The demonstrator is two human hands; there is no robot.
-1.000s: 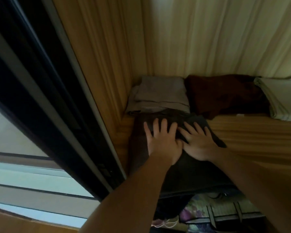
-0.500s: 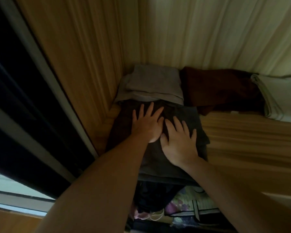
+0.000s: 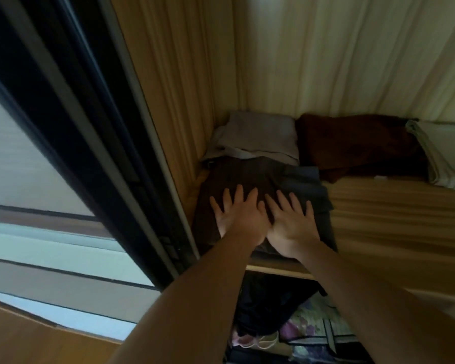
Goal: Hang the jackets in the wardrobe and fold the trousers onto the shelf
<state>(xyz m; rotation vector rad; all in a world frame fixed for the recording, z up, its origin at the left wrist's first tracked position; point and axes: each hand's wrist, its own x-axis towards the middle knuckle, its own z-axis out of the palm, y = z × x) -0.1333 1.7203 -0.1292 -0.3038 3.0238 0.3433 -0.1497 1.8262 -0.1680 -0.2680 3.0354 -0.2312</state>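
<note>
Folded dark trousers (image 3: 250,177) lie on the wooden wardrobe shelf (image 3: 394,206), in its left corner. My left hand (image 3: 237,216) lies flat on them with fingers spread. Beside it, touching it, my right hand (image 3: 292,222) presses flat on the same trousers. A folded grey garment (image 3: 258,137) sits behind the trousers against the back wall, and the trousers' far edge touches it.
A folded dark brown garment (image 3: 357,145) and a pale folded cloth (image 3: 441,153) lie along the back of the shelf. The dark sliding door frame (image 3: 95,143) stands at the left. Clothes and a patterned fabric (image 3: 307,329) hang or lie below the shelf.
Both hands slid back along the trousers toward the shelf's front edge, still flat on them. The trousers lie further in on the shelf, whose front edge now shows below them.
</note>
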